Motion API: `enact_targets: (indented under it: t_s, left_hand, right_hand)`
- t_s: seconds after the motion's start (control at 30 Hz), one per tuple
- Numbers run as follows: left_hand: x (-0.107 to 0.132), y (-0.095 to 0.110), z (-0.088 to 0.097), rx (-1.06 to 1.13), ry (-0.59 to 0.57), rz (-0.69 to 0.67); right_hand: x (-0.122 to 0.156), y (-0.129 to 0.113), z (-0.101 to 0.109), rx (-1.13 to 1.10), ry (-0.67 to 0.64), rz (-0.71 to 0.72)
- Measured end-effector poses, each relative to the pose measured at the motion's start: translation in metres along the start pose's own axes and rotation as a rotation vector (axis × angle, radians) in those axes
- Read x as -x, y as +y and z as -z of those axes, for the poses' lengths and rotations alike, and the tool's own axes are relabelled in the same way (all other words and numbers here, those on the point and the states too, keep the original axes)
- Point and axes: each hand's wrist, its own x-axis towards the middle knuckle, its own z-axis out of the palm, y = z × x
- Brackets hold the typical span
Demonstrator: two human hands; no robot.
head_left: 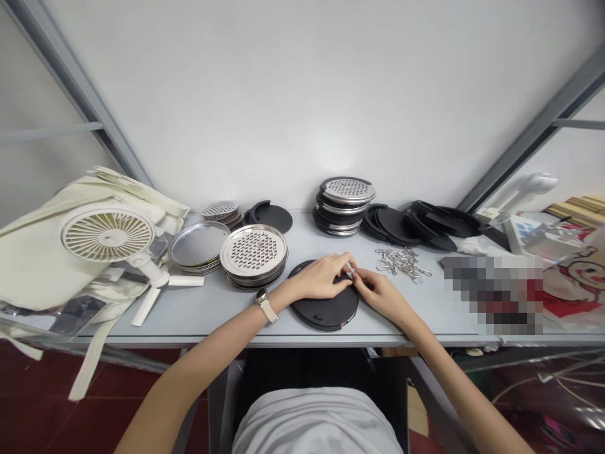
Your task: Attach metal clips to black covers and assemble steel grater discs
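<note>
A round black plastic disc [326, 310] lies flat on the table right in front of me. My left hand [326, 276], with a watch on its wrist, reaches across the disc, fingers curled toward its right edge. At that same edge my right hand [375, 293] has its thumb and fingertips pinched together. The fingertips of both hands meet there around something too small to make out. Right of my hands lies a pile of bent wire clips [404, 261]. To the left stands a stack of round metal grater plates [254, 252].
At the back is a stack of black-rimmed grater discs [347, 192], with black plastic parts [399, 224] to its right. Plain metal discs [198, 243] and a white fan [108, 236] stand left. A bag [579, 277] lies at the far right.
</note>
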Motion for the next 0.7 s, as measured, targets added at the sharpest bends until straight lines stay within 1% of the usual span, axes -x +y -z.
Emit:
enact_targets:
  t_s: [0.17,0.33,0.57,0.7]
  left_hand:
    - [-0.0004,-0.0006,-0.0007,-0.019,0.004,-0.008]
    - [-0.0017,-0.0023,-0.002,0.015,-0.001,-0.001]
    - [-0.0022,-0.003,-0.0025,0.052,-0.001,0.009]
    - [-0.0018,-0.0025,-0.0024,0.059,0.003,0.021]
  right_hand:
    - [-0.0007,-0.0009,0.0003,0.005,-0.004,0.006]
    - [-0.0004,0.0008,-0.0002,0.002,-0.002,0.002]
    - [0.0003,0.0026,-0.0019,0.014,0.044,-0.019]
    - [0.0004,0.0015,-0.0017,0.005,0.045,-0.021]
